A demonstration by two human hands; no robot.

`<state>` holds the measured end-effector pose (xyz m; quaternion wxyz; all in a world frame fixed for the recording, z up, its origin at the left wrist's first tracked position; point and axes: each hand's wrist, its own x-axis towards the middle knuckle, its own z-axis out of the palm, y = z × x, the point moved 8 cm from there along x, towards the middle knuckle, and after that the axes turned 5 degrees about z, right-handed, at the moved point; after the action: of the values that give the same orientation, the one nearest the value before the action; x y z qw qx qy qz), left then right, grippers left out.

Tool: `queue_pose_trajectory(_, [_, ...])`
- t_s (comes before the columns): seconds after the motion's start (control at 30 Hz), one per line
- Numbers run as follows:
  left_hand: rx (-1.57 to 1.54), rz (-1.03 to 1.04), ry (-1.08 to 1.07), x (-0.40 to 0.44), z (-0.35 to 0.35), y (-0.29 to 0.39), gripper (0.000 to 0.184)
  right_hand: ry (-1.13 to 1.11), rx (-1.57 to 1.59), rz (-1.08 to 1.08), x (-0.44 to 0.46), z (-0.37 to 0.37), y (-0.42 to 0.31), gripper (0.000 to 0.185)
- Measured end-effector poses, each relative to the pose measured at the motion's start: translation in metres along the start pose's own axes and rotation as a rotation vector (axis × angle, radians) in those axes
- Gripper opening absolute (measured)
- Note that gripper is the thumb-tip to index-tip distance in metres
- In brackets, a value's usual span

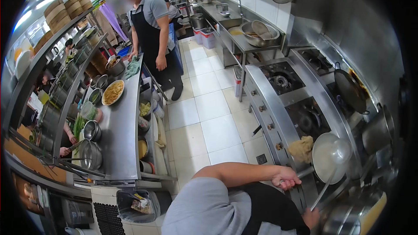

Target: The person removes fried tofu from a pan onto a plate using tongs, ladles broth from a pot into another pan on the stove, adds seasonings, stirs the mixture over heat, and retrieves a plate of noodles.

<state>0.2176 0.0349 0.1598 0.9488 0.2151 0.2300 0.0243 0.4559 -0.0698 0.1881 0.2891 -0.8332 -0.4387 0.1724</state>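
Note:
My left hand [286, 177] is closed around the handle of a wok [318, 141] on the stove at the lower right. Pale, whitish contents lie inside the wok; I cannot make out what they are. My right hand [311, 217] grips the long handle of a ladle [341, 151], whose round bowl is over the wok's right side. Part of that hand is hidden at the bottom of the view. A crumpled tan cloth [301, 149] lies against the wok's left rim.
The stove [266, 100] has other burners, and a dark wok [349, 90] leans at the back. Across the tiled aisle, a steel counter [123, 126] holds bowls and a plate of food [112, 93]. A co-worker [150, 30] stands there. A lined bin [138, 204] is at lower left.

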Motion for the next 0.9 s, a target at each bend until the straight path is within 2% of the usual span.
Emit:
queue_pose_trajectory(0.07, [-0.025,0.011,0.032,-0.027,-0.017,0.007,0.03,-0.122,0.206,0.129,-0.004,0.025,-0.022,0.018])
queue_pose_trajectory(0.1, [-0.022,0.016,0.038,-0.038,-0.028,0.01,0.03,-0.126,0.212,0.122,-0.01,0.032,-0.043,0.018])
queue_pose_trajectory(0.17, [-0.047,0.009,0.064,-0.06,-0.052,0.01,0.03,-0.242,0.486,0.228,-0.027,0.055,-0.082,0.013])
queue_pose_trajectory(0.3, [-0.017,0.041,0.093,-0.109,-0.089,0.019,0.029,-0.267,0.48,0.212,-0.032,0.096,-0.128,0.009])
queue_pose_trajectory(0.47, [-0.042,0.104,0.155,-0.168,-0.121,0.028,0.027,-0.465,0.524,0.197,-0.032,0.15,-0.166,0.003])
queue_pose_trajectory(0.6, [-0.099,0.128,0.159,-0.191,-0.154,0.03,0.027,-0.511,0.486,0.164,-0.033,0.173,-0.197,0.004])
queue_pose_trajectory(0.73, [-0.097,0.213,0.155,-0.216,-0.158,0.045,0.03,-0.564,0.505,0.181,-0.023,0.191,-0.217,0.005])
queue_pose_trajectory(0.9, [-0.129,0.244,0.164,-0.213,-0.185,0.062,0.031,-0.564,0.425,0.137,0.004,0.209,-0.239,0.005])
